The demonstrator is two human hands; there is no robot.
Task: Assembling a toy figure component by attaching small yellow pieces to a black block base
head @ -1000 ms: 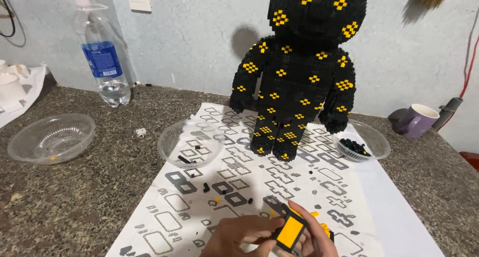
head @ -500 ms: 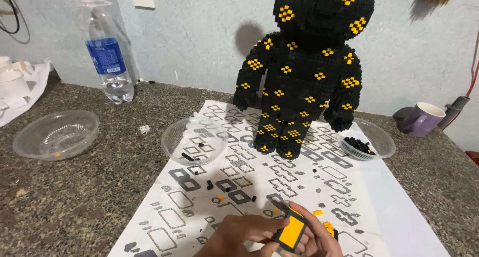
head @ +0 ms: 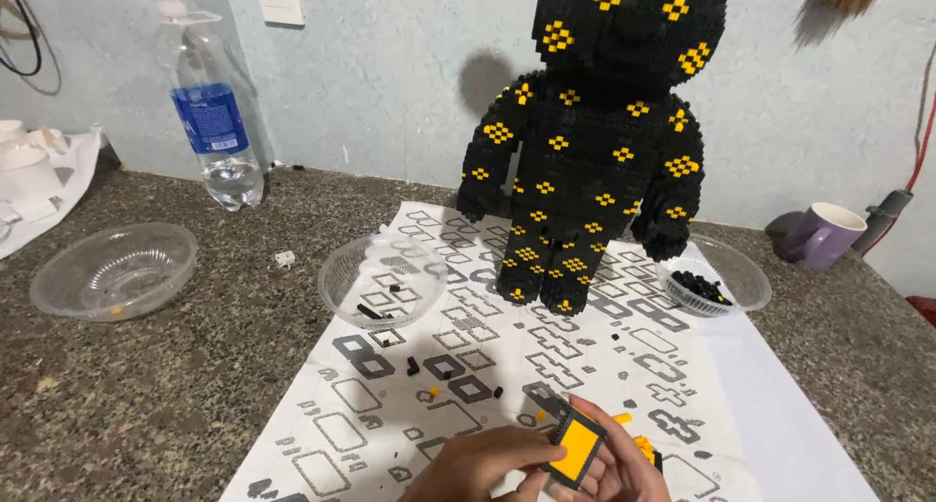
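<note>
At the very bottom, two hands meet over a big sheet of paper (head: 682, 366) with grey and black shapes printed on it. The left hand (head: 478, 468) and the right hand (head: 624, 463) both hold a small flat block piece (head: 575, 446), orange in the middle with a black edge. The fingers of both hands are curled close around it, pinching it between them, just above the paper. A few little orange bits (head: 645, 447) lie just beside the right hand. Tiny black bits (head: 412, 366) are spread on the paper a little farther up. Next comes a clear plastic bowl (head: 383, 281) with some black pieces in it, sitting on the paper's left edge. Another clear bowl (head: 115, 270) sits well off to the left on the speckled stone counter (head: 146, 395). On the right, a third clear bowl (head: 717, 286) holds a heap of small black blocks. A tall bear made of black blocks with yellow spots (head: 595, 161) stands upright on the far end of the paper. Behind it all, a water bottle (head: 216, 122) stands by the wall on the left, and a purple mug (head: 824, 235) sits on the right.
</note>
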